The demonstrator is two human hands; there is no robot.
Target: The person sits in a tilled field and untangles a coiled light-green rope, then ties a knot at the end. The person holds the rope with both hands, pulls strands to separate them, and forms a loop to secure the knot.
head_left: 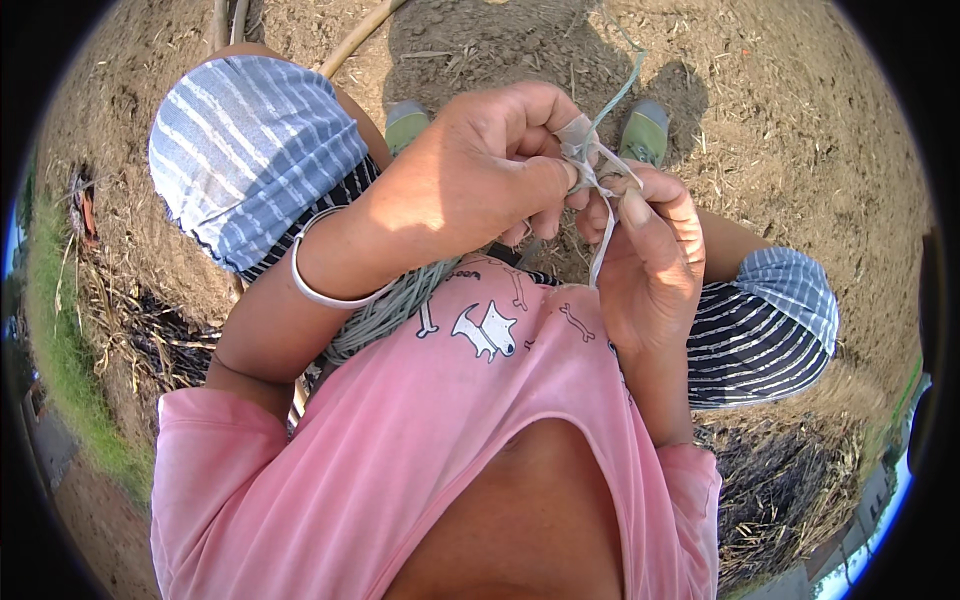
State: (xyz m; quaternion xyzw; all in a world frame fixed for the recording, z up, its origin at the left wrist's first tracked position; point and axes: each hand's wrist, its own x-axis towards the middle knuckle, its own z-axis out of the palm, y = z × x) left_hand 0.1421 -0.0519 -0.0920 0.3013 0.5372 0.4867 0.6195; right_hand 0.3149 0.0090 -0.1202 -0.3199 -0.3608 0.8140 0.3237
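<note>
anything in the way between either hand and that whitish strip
Nothing visible: the left hand and the right hand both pinch the whitish strip directly. The blue-green cord leads off toward the picture's top edge, blocking neither grip.

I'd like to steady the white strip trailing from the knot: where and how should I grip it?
Probably pinch the white strip along its lower stretch, coming from the pink shirt side: it trails, thin, from the knot, where the left hand and right hand crowd its upper end.
</note>
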